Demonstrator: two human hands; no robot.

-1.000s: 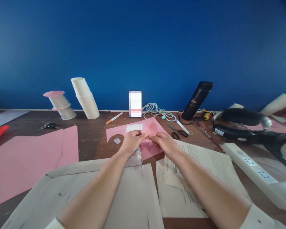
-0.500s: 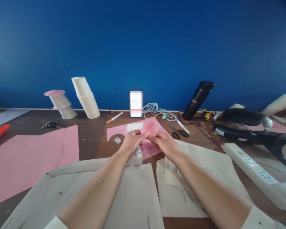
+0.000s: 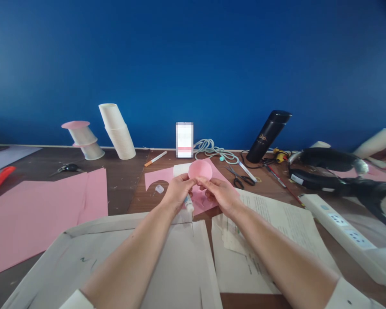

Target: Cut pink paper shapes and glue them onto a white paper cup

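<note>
A round pink paper disc (image 3: 200,169) is pinched at its near edge between the fingertips of both hands. My left hand (image 3: 180,188) has its thumb and fingers closed on the disc's left side. On the right side my right hand (image 3: 221,192) grips it the same way, the thumbs almost meeting. A white paper cup (image 3: 182,170) lies on its side behind my left hand, partly hidden by it and the disc. Just below that hand a white tube (image 3: 189,204) shows, its other end covered. Beneath everything lies a cut pink sheet (image 3: 209,205).
Stacked white cups (image 3: 119,133) and cups with pink discs (image 3: 87,136) stand back left. A phone (image 3: 184,139), scissors (image 3: 240,179), coiled cable (image 3: 209,148) and black bottle (image 3: 267,136) lie or stand beyond my hands. Right are printed papers (image 3: 276,219) and a power strip (image 3: 337,227).
The disc has shifted slightly left and tilts a little differently between my fingers. My right fingers have moved slightly along its near edge. The view has shifted a few pixels.
</note>
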